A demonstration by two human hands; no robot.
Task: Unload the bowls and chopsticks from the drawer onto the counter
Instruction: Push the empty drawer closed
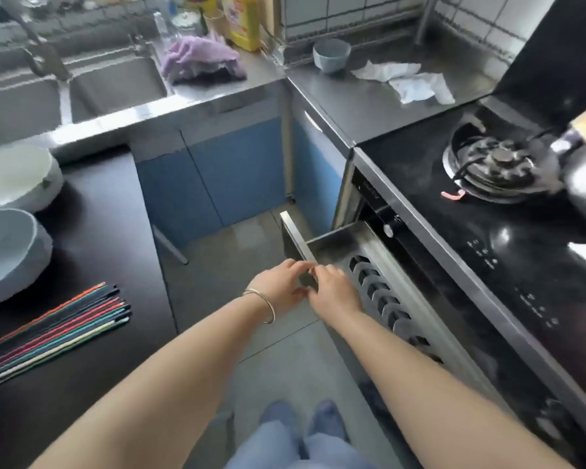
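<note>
Left hand (281,286), right hand (332,289) outstretched together.

The grey metal drawer (339,245) is looking smooth and dull, with a brushed steel front edge. The black glass stove top (508,252) is shining and glossy. The two pale blue bowls (7,252) are looking like smooth, shiny china. The dark counter (92,231) is looking matt. The thin striped chopsticks (58,330) are showing bright painted colours. The fluffy purple cloth (200,59) is looking soft, and the crumpled white paper (406,79) is looking wrinkly.

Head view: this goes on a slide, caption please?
Both hands on the front of the open drawer, with bowls and chopsticks on the dark counter.
</note>
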